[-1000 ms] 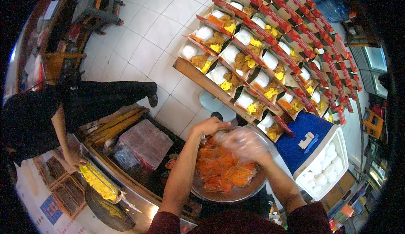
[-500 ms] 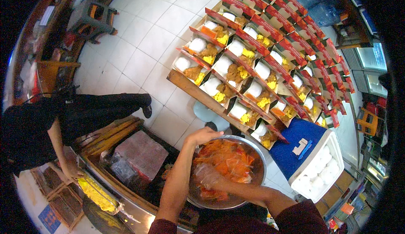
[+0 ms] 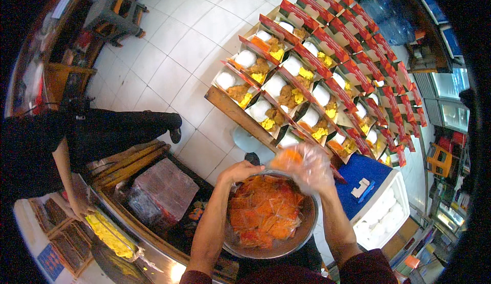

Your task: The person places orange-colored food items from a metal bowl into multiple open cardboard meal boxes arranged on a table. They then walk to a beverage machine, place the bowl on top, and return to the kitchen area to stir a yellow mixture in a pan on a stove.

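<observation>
A round metal bowl (image 3: 309,225) in front of me holds a heap of small clear plastic packets of orange-red sauce (image 3: 266,210). My left hand (image 3: 240,172) is closed on the bowl's far left rim. Over the far right rim is my right hand (image 3: 309,167), in a clear plastic glove and slightly blurred, its fingers closed on an orange sauce packet (image 3: 290,157). Just beyond it stand open red-flapped food boxes (image 3: 279,92) with white rounds wrapped like rice, browned fried pieces and yellow shreds. My right hand covers part of the nearest box.
The boxes stand in rows on a wooden-edged table (image 3: 240,120). To the right is a white cooler (image 3: 381,217) of white wrapped rounds, with a blue lid (image 3: 353,181). At left, a person in black (image 3: 102,135) reaches to a tray of yellow shreds (image 3: 110,235). A grey stool (image 3: 115,15) stands farther back.
My right hand has come up out of the bowl with a sauce packet and moved to the boxes beyond the rim. My left hand stays on the rim.
</observation>
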Tool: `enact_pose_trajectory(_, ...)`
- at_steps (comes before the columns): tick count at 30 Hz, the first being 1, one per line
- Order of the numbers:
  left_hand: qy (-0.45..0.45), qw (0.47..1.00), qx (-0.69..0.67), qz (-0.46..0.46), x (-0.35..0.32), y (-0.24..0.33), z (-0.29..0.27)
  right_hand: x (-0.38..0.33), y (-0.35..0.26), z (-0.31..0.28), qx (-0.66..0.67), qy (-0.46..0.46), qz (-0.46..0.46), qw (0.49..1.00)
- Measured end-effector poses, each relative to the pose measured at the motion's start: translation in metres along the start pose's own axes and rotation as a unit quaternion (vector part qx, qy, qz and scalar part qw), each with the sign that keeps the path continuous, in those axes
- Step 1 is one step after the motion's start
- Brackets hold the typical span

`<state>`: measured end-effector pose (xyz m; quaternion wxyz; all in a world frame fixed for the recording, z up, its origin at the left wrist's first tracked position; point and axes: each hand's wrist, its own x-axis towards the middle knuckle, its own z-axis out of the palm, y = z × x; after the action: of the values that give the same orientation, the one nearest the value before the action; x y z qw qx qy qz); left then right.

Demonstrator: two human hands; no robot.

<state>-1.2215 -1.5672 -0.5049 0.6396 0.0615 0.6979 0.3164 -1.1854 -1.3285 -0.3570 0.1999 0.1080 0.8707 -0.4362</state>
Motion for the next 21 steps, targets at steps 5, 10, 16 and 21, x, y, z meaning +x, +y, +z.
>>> enact_pose_trajectory(5, 0.004, 1.000, -0.030, 0.001, -0.002, -0.002, 0.004, 0.104, 0.016, 0.049, -0.073, 0.095, -0.009, 0.993)
enact_pose_trajectory(10, -0.037, 0.997, -0.062, 0.012, -0.006, -0.016, 0.002, 0.176, 0.085, 0.126, -0.199, 0.169, -0.074, 0.962)
enact_pose_trajectory(16, 0.020, 0.994, -0.098, 0.036, -0.027, -0.027, 0.000, 0.200, 0.139, 0.179, -0.269, 0.106, -0.075, 0.954)
enact_pose_trajectory(21, -0.040, 0.994, -0.104, 0.004, -0.030, -0.028, -0.004, 0.193, 0.125, 0.167, -0.290, 0.143, -0.070, 0.944)
